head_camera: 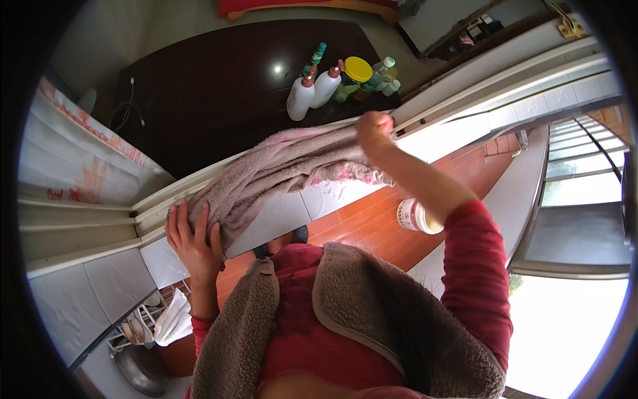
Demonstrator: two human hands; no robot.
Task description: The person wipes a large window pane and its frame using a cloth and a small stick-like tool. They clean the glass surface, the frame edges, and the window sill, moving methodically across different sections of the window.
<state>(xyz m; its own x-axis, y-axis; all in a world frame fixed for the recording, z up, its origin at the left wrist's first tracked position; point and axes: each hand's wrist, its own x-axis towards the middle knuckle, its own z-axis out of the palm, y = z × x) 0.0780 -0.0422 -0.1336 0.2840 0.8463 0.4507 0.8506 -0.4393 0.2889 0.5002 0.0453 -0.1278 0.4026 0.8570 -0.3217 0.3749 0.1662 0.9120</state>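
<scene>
A long brownish-grey towel (269, 164) with pink patches lies bunched along the window sill (284, 214), partly over the white sliding-window track (172, 198). My left hand (194, 239) rests flat on the towel's left end, fingers spread, its edge beside the track. At the opposite end, my right hand (375, 132) is curled into a fist around the towel, close to the frame. Part of the towel's right end is hidden under that hand and wrist.
Beyond the track stands a dark table (209, 85) with white pump bottles (301, 99), a yellow-lidded jar (358, 70), several other bottles and a white cable (130, 107). A curtain (94, 154) hangs at left. A white bucket (417, 216) sits on the tiled floor (359, 229).
</scene>
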